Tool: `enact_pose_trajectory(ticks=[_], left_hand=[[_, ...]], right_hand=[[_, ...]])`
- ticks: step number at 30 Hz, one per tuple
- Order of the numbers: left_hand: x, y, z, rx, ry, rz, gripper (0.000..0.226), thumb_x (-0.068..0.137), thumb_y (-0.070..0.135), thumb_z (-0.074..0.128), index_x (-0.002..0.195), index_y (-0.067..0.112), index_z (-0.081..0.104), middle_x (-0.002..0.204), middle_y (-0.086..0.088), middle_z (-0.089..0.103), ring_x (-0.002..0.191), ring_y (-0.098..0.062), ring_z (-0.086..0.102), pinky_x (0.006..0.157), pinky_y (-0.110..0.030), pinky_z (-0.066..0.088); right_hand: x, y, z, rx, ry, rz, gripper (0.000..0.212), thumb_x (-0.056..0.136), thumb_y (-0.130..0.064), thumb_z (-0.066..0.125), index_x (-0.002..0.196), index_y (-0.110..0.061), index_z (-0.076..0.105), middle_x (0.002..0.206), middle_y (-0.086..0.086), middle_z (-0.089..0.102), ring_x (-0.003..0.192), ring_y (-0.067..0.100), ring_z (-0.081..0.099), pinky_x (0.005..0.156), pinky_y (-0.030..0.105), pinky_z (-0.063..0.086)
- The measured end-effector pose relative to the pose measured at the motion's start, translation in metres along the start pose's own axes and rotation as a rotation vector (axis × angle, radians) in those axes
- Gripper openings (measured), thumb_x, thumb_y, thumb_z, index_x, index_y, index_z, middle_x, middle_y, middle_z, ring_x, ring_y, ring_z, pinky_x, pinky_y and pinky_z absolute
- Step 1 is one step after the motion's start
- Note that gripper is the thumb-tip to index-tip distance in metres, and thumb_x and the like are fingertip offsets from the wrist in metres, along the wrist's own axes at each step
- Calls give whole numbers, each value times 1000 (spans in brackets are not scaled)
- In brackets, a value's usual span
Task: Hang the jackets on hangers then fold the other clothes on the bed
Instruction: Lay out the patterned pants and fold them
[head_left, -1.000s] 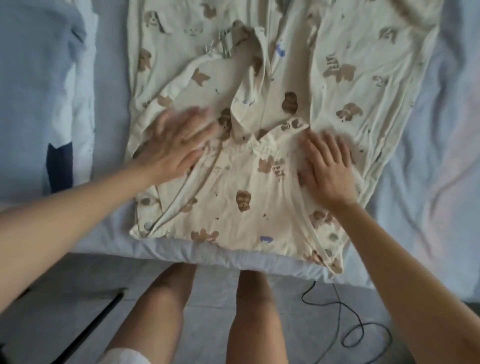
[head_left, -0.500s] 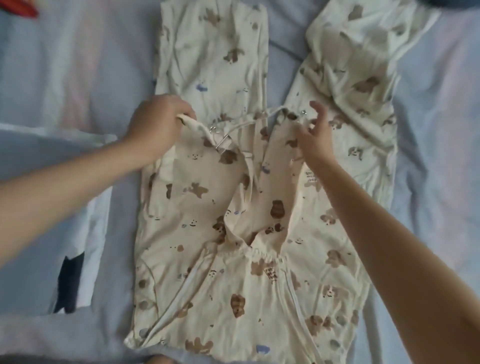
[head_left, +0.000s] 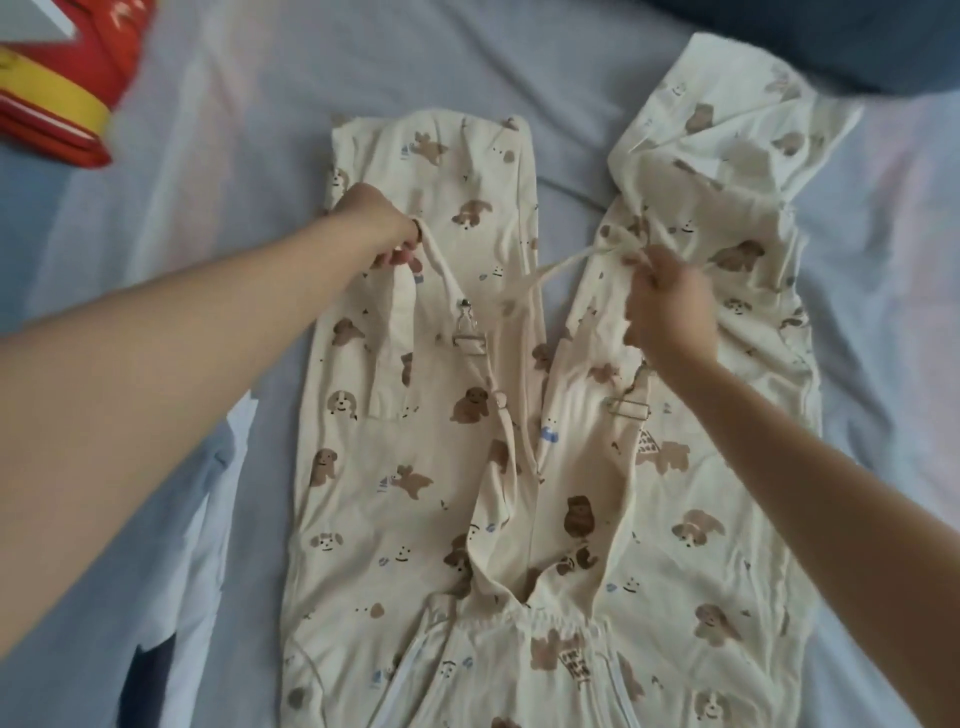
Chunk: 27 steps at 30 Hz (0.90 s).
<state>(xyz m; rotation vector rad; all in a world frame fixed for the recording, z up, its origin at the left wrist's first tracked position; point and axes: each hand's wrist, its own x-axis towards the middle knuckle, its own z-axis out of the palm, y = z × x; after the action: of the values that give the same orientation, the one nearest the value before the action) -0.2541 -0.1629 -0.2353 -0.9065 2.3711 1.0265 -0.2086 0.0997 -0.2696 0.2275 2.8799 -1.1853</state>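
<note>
I see the cream dog-print overalls lying flat down the middle of the frame on the bed, bib end towards the bottom edge and legs reaching up. My left grip is curled and pinching the top of the left strap, which loops down from the fingers to its metal buckle. My right grip is curled too, pinching the right strap where it bunches against the right leg; the strap runs from there down and left across the gap between the legs. A second buckle lies just below that wrist.

The left leg lies smooth, with a straight hem near the top centre and a clean left edge running down the frame. The right leg is rumpled and folded over itself at the upper right, its corner close to a dark blue cushion in the top right corner. Between the two legs a wedge of bare sheet shows.

Left of the overalls there is a broad stretch of bare sheet, bounded by a red and yellow item at upper left and a white and navy garment at lower left, close beside the overalls' left edge. A narrower strip of sheet lies along the right edge of the frame
</note>
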Motion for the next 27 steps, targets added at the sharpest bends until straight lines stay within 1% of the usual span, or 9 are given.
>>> enact_pose_trajectory(ticks=[4,6,8,10,12,14,18,23,27], left_hand=[[1,-3,-3,74,82,425,38,80,-5,58,115,8,66,104,-10,67,81,-8,66,63,-12,47],[-5,-8,-6,214,26,691,65,76,-12,52,133,21,53,143,-6,43,126,-14,46,82,-6,38],[-14,-18,-2,464,-64,851,94,76,-15,47,149,36,18,159,3,1,143,-15,21,77,-16,42],[-31,-38,13,633,-64,869,101,81,-8,48,147,44,-6,157,7,-20,139,-22,31,59,-25,47],[-57,-66,35,727,20,803,85,92,13,48,148,38,-11,157,-5,-20,132,-32,38,80,-43,52],[-92,-104,65,771,-13,822,67,98,40,32,150,30,-8,158,-12,-17,144,-36,11,111,-54,26],[-129,-172,109,1029,-242,1161,64,89,69,-1,144,42,-18,156,4,-23,143,-39,-16,110,-65,-7],[-95,-190,106,1107,-185,1013,61,88,62,-6,140,42,-31,149,19,-34,140,-40,-22,102,-73,-4],[-123,-188,109,587,-154,966,49,99,42,17,147,34,11,152,14,26,145,-36,7,107,-67,-1]], right_hand=[[29,-1,-41,344,101,366,36,91,-14,31,124,-9,47,85,11,63,48,13,63,42,24,46],[33,7,-51,125,100,308,53,86,-23,41,137,-12,35,125,14,54,99,26,63,79,37,54],[19,14,-52,-217,27,116,76,83,-26,51,148,-9,18,149,16,26,137,32,30,111,46,30],[-16,16,-41,-411,-10,-136,82,86,-27,52,152,-8,7,158,16,8,146,31,4,120,42,4],[-57,20,-22,-499,-77,-348,77,92,-35,47,153,-15,4,160,11,3,147,28,-3,119,39,-6],[-109,31,2,-581,-243,-561,71,96,-43,40,153,-22,4,160,7,4,147,29,-1,119,46,-5],[-175,86,18,-729,-509,-1062,60,97,-54,23,150,-31,8,158,3,9,145,28,4,116,55,-3],[-152,141,-17,-751,-395,-621,65,100,-54,19,152,-19,1,158,9,12,146,25,13,120,36,-4],[-190,105,-15,-580,-238,-500,66,98,-15,42,151,-9,4,158,11,12,147,25,10,121,40,6]])
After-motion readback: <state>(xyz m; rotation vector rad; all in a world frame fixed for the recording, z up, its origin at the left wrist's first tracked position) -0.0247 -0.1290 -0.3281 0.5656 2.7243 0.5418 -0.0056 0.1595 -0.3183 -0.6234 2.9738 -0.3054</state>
